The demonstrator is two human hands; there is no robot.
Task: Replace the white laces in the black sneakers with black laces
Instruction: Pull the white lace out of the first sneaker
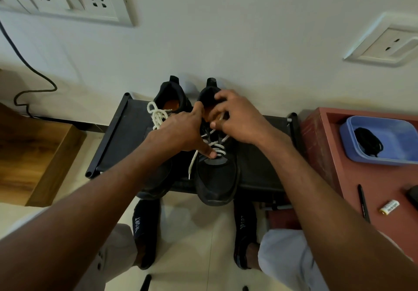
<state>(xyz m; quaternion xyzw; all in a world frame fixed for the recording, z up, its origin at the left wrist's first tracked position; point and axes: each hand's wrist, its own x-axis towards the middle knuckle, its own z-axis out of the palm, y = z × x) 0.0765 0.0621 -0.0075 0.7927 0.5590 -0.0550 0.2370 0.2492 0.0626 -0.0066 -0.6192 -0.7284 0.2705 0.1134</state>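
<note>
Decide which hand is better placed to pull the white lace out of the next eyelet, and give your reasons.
Probably the right hand: it pinches the white lace near the top eyelets of the right sneaker, while the left hand presses lower down, steadying it.

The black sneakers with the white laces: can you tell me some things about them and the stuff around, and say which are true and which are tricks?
1. Both black mesh sneakers sit on a black fabric-topped rack. True.
2. The left-hand black sneaker has no lace. False: its white lace is there, bunched in a knot.
3. The coiled black laces lie in a blue plastic tub. True.
4. The right hand is picking up the black pen. False: it is at the right-hand black sneaker's white lace, near the shoe's opening.
5. The left hand has a finger on that sneaker. True.
</note>
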